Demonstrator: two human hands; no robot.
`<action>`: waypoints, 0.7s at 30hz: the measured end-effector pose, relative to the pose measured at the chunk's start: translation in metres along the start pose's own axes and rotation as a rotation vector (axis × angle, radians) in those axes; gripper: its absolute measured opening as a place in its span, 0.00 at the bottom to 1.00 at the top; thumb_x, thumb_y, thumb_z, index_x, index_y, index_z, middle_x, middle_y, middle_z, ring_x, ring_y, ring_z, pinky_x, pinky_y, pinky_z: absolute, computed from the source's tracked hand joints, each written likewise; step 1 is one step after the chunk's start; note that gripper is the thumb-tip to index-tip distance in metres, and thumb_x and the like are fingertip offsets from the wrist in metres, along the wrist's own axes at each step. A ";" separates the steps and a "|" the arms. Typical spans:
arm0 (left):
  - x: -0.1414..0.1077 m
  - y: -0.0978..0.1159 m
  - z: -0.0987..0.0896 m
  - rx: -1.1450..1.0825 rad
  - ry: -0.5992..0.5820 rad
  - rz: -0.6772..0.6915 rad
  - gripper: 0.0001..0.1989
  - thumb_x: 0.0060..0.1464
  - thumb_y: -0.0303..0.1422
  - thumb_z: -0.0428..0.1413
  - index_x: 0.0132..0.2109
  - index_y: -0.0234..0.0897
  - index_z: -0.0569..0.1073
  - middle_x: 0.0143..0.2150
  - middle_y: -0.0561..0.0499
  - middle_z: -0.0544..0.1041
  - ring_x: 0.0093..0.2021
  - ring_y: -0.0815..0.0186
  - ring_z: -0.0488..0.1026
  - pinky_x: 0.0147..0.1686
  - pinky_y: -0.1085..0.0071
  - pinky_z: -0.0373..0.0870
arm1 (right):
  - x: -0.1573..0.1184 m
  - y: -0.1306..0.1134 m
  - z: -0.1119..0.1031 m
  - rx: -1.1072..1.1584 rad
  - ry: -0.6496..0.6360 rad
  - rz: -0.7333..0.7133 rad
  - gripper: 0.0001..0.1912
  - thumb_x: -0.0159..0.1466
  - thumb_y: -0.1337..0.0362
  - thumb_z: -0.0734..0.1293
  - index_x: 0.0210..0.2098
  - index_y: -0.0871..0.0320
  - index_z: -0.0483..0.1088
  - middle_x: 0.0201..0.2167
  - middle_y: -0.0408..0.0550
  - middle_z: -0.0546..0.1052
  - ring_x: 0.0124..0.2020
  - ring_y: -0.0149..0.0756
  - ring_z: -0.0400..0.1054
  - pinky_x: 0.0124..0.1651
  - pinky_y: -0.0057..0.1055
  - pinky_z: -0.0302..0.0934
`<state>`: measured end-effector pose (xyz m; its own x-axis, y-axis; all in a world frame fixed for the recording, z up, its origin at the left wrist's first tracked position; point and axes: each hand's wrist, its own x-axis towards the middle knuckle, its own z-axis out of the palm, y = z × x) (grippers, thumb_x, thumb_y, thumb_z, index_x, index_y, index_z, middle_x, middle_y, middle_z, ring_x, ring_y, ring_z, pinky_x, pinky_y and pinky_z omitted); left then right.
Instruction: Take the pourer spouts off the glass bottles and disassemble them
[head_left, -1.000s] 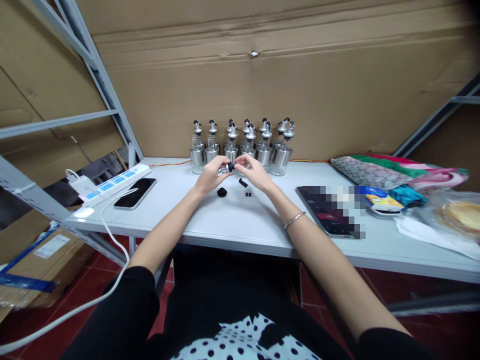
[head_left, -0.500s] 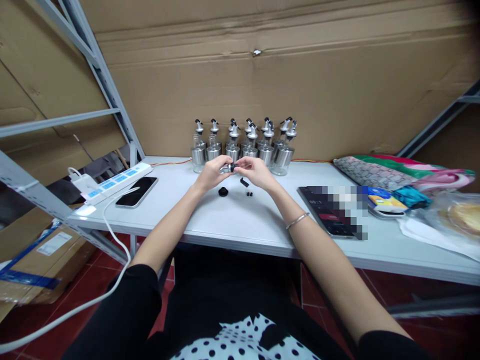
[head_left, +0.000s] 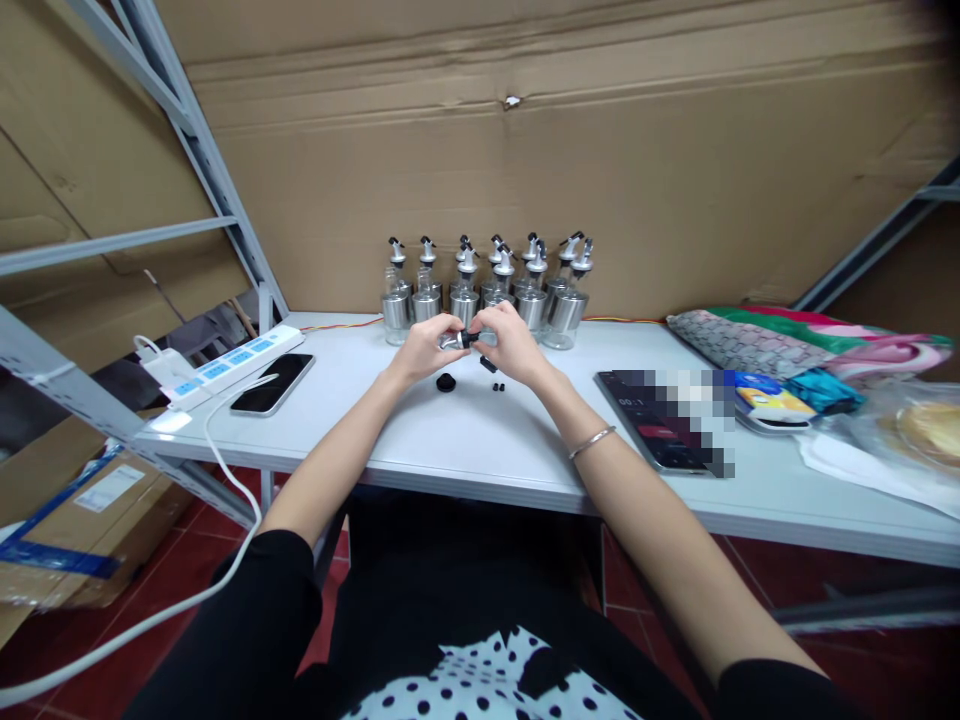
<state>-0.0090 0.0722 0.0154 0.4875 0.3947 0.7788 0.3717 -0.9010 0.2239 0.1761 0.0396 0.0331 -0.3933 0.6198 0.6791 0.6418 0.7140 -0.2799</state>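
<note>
Just in front of the glass and metal bottles, my left hand [head_left: 426, 348] pinches the silver end of a small spout piece [head_left: 465, 340] with a black part. My right hand [head_left: 508, 342] closes its fingers on the piece's other end, which is partly hidden by them. The piece lies sideways between both hands, above the table. Below it on the white table [head_left: 465, 440] are a round black cap [head_left: 445, 382], a small black lever [head_left: 488, 365] beside my right fingers, and two tiny black plugs [head_left: 499, 387].
Bottles [head_left: 465, 303], most with pourer spouts, line the cardboard wall. A phone [head_left: 274, 385] and power strip [head_left: 232, 365] lie left. To the right are a larger phone [head_left: 660, 425], a yellow-blue packet [head_left: 772, 398], patterned cloth [head_left: 810, 345] and wrapped food [head_left: 926, 425].
My right hand has shifted slightly and its fingers now arch higher over the piece. The black part between the hands sits a little farther right. The loose parts on the table have not moved.
</note>
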 end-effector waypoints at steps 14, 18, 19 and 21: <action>0.000 0.005 -0.004 0.071 0.020 0.021 0.09 0.48 0.31 0.59 0.36 0.35 0.68 0.35 0.50 0.73 0.35 0.68 0.70 0.37 0.72 0.68 | 0.000 -0.003 0.002 0.287 -0.056 0.363 0.12 0.58 0.55 0.62 0.31 0.58 0.68 0.31 0.48 0.75 0.34 0.37 0.67 0.38 0.33 0.58; 0.000 0.006 -0.003 0.065 -0.008 0.028 0.09 0.48 0.30 0.59 0.37 0.35 0.68 0.35 0.51 0.72 0.35 0.68 0.70 0.37 0.72 0.68 | 0.001 -0.002 0.002 0.261 -0.105 0.371 0.12 0.57 0.56 0.63 0.27 0.59 0.70 0.28 0.47 0.75 0.31 0.35 0.66 0.36 0.32 0.57; 0.000 0.006 -0.003 0.057 -0.008 0.030 0.09 0.48 0.29 0.59 0.37 0.35 0.68 0.35 0.51 0.72 0.36 0.68 0.71 0.37 0.73 0.68 | 0.001 -0.002 0.001 0.264 -0.099 0.366 0.11 0.57 0.57 0.64 0.27 0.59 0.70 0.27 0.47 0.75 0.30 0.35 0.66 0.35 0.31 0.57; 0.000 0.005 -0.002 0.041 -0.005 0.030 0.10 0.47 0.29 0.59 0.38 0.35 0.68 0.35 0.50 0.73 0.36 0.68 0.71 0.37 0.73 0.68 | 0.001 -0.003 -0.001 0.273 -0.090 0.351 0.09 0.55 0.59 0.65 0.28 0.59 0.70 0.27 0.46 0.74 0.29 0.34 0.65 0.35 0.31 0.57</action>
<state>-0.0085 0.0672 0.0181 0.5030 0.3682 0.7819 0.3889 -0.9043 0.1757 0.1746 0.0380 0.0350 -0.2462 0.8569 0.4529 0.5544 0.5078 -0.6593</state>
